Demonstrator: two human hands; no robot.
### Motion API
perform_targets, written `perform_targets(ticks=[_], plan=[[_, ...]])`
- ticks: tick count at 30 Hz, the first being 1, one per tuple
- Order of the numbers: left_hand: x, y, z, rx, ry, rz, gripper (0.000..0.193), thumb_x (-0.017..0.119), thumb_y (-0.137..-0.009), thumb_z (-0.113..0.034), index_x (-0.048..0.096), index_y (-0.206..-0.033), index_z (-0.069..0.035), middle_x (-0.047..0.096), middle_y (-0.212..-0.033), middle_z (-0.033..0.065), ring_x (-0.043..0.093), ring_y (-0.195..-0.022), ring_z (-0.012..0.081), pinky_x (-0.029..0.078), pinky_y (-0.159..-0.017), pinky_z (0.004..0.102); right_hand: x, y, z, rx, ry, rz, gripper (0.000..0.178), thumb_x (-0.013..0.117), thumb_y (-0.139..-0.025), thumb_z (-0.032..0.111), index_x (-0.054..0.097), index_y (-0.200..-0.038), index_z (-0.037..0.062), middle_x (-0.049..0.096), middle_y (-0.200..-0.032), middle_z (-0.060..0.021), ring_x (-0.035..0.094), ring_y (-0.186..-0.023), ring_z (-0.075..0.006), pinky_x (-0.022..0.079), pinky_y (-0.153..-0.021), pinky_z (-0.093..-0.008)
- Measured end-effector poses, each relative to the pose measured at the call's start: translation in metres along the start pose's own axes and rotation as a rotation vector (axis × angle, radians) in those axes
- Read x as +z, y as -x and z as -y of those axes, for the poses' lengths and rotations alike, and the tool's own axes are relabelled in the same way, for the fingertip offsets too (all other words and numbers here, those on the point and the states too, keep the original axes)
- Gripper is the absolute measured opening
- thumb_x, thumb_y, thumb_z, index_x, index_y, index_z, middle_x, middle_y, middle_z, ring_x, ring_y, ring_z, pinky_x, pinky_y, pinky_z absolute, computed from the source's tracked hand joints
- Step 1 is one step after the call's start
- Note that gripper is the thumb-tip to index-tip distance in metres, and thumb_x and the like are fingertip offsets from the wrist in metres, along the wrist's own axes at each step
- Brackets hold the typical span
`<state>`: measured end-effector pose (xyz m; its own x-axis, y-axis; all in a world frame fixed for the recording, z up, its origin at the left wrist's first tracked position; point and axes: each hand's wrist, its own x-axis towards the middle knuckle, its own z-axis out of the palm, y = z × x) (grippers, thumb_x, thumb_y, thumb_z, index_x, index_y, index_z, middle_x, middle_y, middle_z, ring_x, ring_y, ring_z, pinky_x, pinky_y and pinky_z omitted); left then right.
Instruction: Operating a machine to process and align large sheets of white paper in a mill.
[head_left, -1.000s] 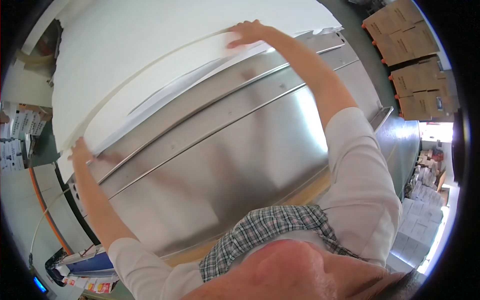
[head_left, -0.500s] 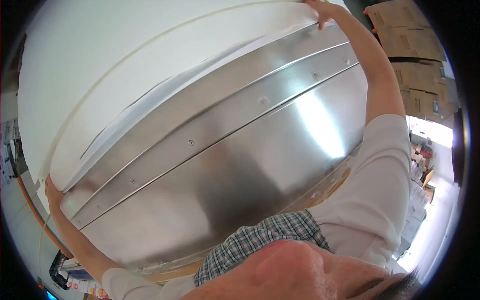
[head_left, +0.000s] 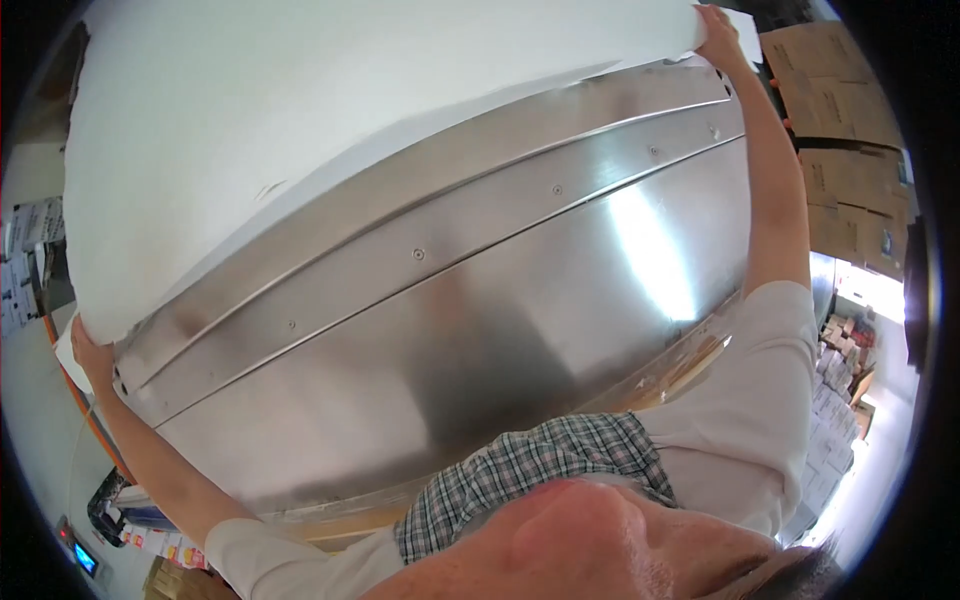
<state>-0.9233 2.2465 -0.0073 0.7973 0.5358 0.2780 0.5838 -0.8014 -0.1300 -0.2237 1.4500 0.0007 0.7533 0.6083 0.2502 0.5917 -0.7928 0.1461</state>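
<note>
The white sheet [head_left: 330, 110] lay spread over the upper part of the steel unit [head_left: 480, 290], its near edge crossing the bare metal. My left hand [head_left: 92, 355] grasped the near-left corner; my right hand [head_left: 720, 38] grasped the right corner, as far as the curved rim of the view showed. Spreading appeared complete across the visible width. A small crease was not yet smoothed; neither corner was released. Stacked cartons [head_left: 835, 105] stood at right.
</note>
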Motion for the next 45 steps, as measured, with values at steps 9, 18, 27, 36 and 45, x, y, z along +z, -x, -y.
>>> perform_targets(ticks=[9,18,27,36,45], plan=[[-0.128,0.073,0.023,0.048,0.051,-0.059,0.061,0.068,-0.062,-0.005,0.046,-0.118,-0.004,0.051,-0.117,0.017,0.046,-0.11,0.0339,0.037,-0.093,0.0392,-0.113,0.109,-0.051,-0.081,0.046,0.007,0.069,0.064,-0.057,-0.004,0.042,-0.121,0.0086,0.045,-0.123,-0.0141,0.039,-0.117,-0.0326,0.035,-0.097,-0.0392],[-0.173,0.275,-0.006,0.076,-0.056,0.027,0.053,0.061,-0.067,-0.008,0.047,-0.118,-0.005,0.05,-0.117,0.0176,0.045,-0.111,0.0349,0.035,-0.094,0.0421,-0.122,0.333,-0.022,-0.01,0.015,0.211,0.07,0.064,-0.06,-0.003,0.04,-0.125,0.0118,0.035,-0.131,-0.0202,0.033,-0.122,-0.0361,0.029,-0.1,-0.0427],[-0.156,0.418,-0.039,-0.086,0.003,0.331,0.049,0.053,-0.072,-0.01,0.046,-0.12,-0.009,0.045,-0.123,0.0168,0.038,-0.119,0.0314,0.022,-0.101,0.0454,-0.122,0.45,0.014,-0.025,-0.022,0.351,0.058,0.061,-0.063,0.001,0.047,-0.117,0.0137,0.036,-0.129,-0.0201,0.033,-0.121,-0.0368,0.026,-0.1,-0.0447],[-0.154,0.391,-0.025,-0.026,0.025,0.616,0.064,0.065,-0.057,-0.01,0.046,-0.118,-0.011,0.048,-0.119,0.0154,0.041,-0.115,0.0308,0.029,-0.097,0.0456,-0.121,0.41,-0.012,-0.138,-0.018,0.747,0.068,0.063,-0.053,-0.004,0.045,-0.117,0.0107,0.042,-0.122,-0.0177,0.036,-0.118,-0.0355,0.03,-0.098,-0.0426],[-0.045,0.228,-0.005,-0.268,0.071,1.312,0.086,0.059,-0.043,0.007,0.046,-0.124,-0.016,0.057,-0.109,0.0151,0.053,-0.103,0.0312,0.045,-0.08,0.0391,-0.043,0.231,0.028,-0.151,0.184,1.502,0.077,0.074,-0.042,0.0,0.048,-0.114,0.0078,0.058,-0.105,-0.0144,0.053,-0.101,-0.0332,0.044,-0.085,-0.037]])
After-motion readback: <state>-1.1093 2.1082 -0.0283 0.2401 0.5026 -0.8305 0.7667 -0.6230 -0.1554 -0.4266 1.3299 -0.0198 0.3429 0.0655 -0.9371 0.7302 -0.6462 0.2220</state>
